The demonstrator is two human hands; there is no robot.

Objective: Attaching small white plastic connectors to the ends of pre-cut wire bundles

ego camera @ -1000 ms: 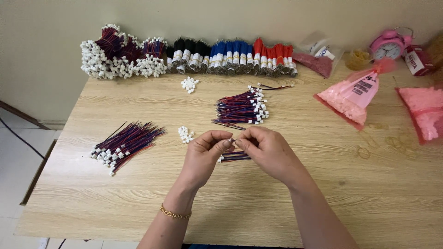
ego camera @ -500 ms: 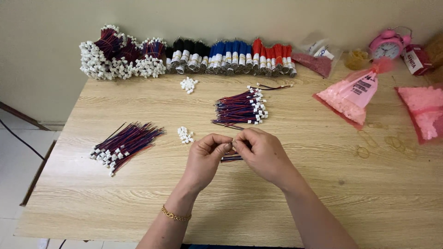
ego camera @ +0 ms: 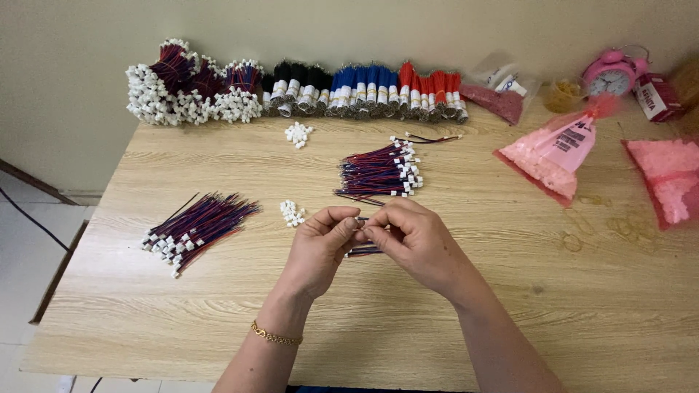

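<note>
My left hand (ego camera: 320, 247) and my right hand (ego camera: 419, 244) meet over the middle of the wooden table (ego camera: 510, 306). Together they pinch a short red-and-blue wire lead (ego camera: 362, 251) whose free end pokes out beneath the fingers. What the fingertips hold at the wire's end is hidden. A small heap of white plastic connectors (ego camera: 292, 212) lies just left of my left hand. Just beyond my hands sits a pile of red-and-blue leads with white connectors (ego camera: 380, 171). Another such pile (ego camera: 195, 225) rests at the left.
Bundles of wires in purple, black, blue and red (ego camera: 306, 91) line the back edge. A second small connector heap (ego camera: 298, 134) lies near them. Pink bags of small parts (ego camera: 557, 156) (ego camera: 666, 178), a pink alarm clock (ego camera: 610, 73) and loose rubber bands (ego camera: 619, 225) occupy the right side.
Both hands have stayed in place, with the fingers shifting slightly on the wire; the wire's free end now sticks out lower between them.
</note>
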